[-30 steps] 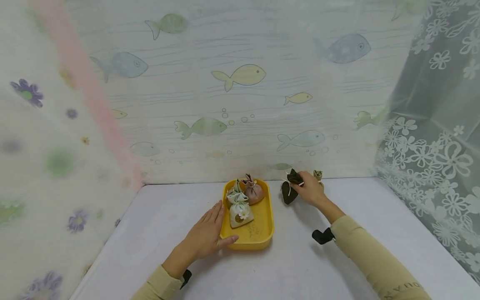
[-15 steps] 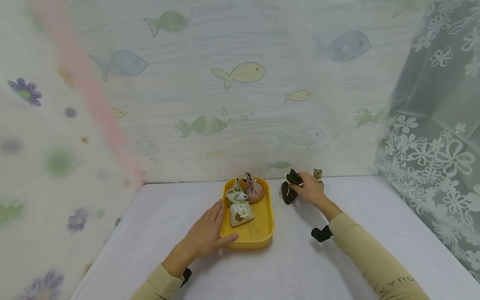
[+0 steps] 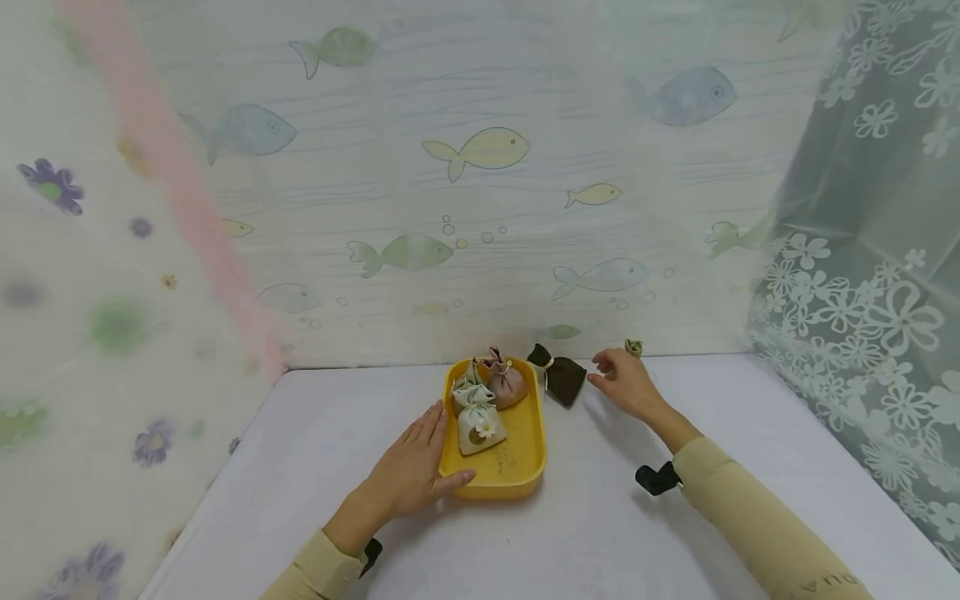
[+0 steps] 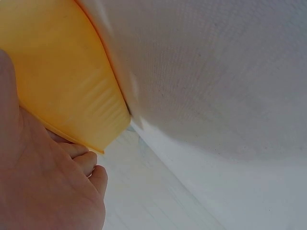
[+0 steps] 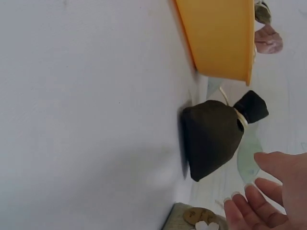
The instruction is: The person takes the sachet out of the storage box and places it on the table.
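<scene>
Right hand (image 3: 628, 385) near the table's (image 3: 300, 467) back edge, fingers loose and apart, holding nothing. Dark brown pouch (image 3: 561, 377) lies on the table just left of its fingertips, not touching them, close beside the yellow tray's (image 3: 525, 467) back right corner. Left hand (image 3: 408, 475) flat, fingers straight, against the tray's left rim, thumb at its front edge. Three small pouches (image 3: 483, 396) sit in the tray's back half.

Bright, even light; soft shadows, fisheye edges, blurry wrist cams.
</scene>
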Demonstrator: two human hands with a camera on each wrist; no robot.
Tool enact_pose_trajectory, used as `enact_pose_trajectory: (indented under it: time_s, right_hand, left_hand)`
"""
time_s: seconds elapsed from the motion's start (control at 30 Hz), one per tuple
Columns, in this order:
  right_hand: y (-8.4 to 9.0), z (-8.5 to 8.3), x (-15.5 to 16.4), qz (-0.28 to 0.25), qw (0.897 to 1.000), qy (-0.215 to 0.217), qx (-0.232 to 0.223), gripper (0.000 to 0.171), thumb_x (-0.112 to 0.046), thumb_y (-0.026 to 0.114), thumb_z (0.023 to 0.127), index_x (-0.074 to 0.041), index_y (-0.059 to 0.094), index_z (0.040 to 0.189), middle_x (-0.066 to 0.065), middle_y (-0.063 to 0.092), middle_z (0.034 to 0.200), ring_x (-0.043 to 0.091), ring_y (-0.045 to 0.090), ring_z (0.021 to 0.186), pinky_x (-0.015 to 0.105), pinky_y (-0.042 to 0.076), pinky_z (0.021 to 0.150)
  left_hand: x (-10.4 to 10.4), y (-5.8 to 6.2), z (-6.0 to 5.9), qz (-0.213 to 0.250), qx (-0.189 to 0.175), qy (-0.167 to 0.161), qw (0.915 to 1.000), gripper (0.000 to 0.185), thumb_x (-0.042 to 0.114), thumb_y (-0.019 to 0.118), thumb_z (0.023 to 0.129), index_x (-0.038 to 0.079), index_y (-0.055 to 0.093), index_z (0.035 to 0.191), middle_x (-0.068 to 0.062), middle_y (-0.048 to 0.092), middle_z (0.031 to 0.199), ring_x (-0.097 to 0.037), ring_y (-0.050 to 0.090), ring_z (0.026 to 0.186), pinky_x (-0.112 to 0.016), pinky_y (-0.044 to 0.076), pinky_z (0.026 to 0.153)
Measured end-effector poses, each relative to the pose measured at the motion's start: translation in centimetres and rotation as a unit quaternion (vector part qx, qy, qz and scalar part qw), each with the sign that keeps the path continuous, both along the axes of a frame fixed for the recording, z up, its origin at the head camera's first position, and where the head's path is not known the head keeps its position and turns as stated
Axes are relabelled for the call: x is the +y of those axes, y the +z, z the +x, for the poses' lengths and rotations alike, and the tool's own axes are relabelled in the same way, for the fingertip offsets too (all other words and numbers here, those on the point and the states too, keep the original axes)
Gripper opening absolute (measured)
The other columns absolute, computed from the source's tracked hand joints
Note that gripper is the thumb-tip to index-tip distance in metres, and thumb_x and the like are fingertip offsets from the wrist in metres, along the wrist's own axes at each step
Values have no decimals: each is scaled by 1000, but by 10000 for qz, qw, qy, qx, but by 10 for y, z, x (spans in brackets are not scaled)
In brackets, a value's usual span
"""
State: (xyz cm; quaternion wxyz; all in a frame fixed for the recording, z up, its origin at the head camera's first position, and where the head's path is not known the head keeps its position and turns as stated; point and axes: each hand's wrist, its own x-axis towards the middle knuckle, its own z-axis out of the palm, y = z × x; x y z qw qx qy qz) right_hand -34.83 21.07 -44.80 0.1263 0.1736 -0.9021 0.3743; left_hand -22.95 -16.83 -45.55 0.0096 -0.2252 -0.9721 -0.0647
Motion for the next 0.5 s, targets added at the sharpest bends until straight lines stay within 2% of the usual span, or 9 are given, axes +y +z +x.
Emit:
enact_pose_trajectory:
  time_s: [0.17,0.3,0.5]
  right_hand:
    - [3,8,5,-4,9998,83,193,27,-3,72,93,12,63,113,27,64,105,37,65,93,49,56,84]
    - [6,14,8,-19,9998,99,163,27,-4,72,93,10,63,113,26,63,104,34,66,90,45,55,81]
    - [12,24,10,-88,9998,152,15,29,-6,72,93,10,63,117,26,63,109,36,66,95,51,56,86]
  left_hand:
    - [0,1,1,13,29,0,10000,108,78,38,96,-7,20,160,-23,13,169,-34,18,156,-49,21,125]
    - [1,1,1,43,-3,14,10000,107,77,40,96,-6,20,160,-22,13,169,-34,18,156,-49,21,125]
    - [2,3,2,33,14,-10,10000,108,78,39,96,-7,21,160,-23,13,169,-35,18,156,-50,21,125]
